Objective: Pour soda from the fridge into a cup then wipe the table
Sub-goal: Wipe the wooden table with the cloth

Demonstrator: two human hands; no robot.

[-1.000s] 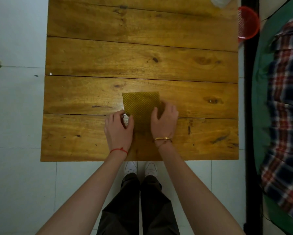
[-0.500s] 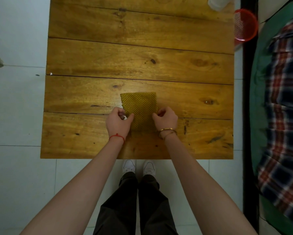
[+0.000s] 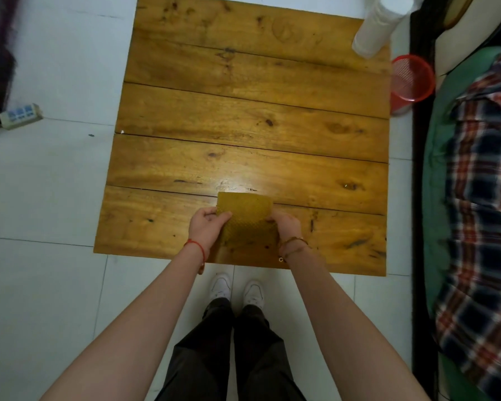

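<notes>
I see both hands holding the yellow cloth [image 3: 245, 219] near the bottom edge of the wooden table [image 3: 243, 117], in the lower middle of the frame. My left hand [image 3: 206, 227] pinches its left side and my right hand [image 3: 285, 225] pinches its right side. Half a second ago the cloth lay flat on the wood; now it looks lifted and pulled closer to me. The view has tipped up too, so a white cup stack [image 3: 379, 27] shows at the upper right, with a red basket [image 3: 411, 82] beside the table.
</notes>
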